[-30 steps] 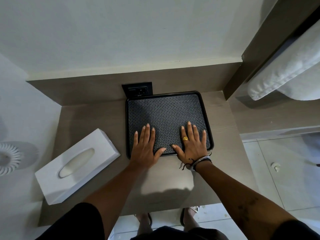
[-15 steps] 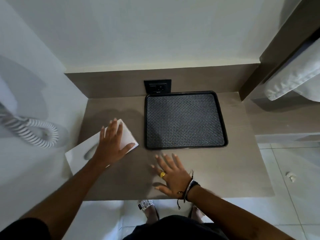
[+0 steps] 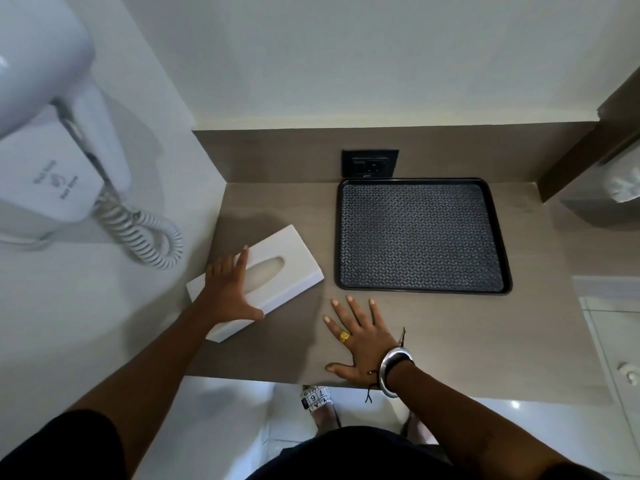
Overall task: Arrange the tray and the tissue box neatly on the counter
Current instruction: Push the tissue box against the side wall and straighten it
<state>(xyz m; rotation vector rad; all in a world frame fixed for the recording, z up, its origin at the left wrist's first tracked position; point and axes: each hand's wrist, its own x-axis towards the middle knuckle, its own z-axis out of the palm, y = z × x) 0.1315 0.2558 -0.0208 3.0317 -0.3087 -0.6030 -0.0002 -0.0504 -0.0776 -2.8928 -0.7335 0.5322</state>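
Place: you are standing in what looks like a hotel room's vanity or bathroom nook.
Wall unit: a white wall-mounted hair dryer (image 3: 52, 133) with a coiled cord (image 3: 145, 237) hangs at your left, the fitting typical of guest rooms.
Table: a narrow wood-look table (image 3: 450, 334) is built between plain pale walls, with a matching backsplash.
Power: a black socket plate (image 3: 370, 163) sits in that backsplash.
Guest items: a black patterned tray (image 3: 420, 237) and a white tissue box (image 3: 277, 251) lie on the table.
Linen: something white like a rolled towel (image 3: 623, 185) shows on a shelf at your right.
Floor: pale glossy tiles (image 3: 225, 410) lie below you.
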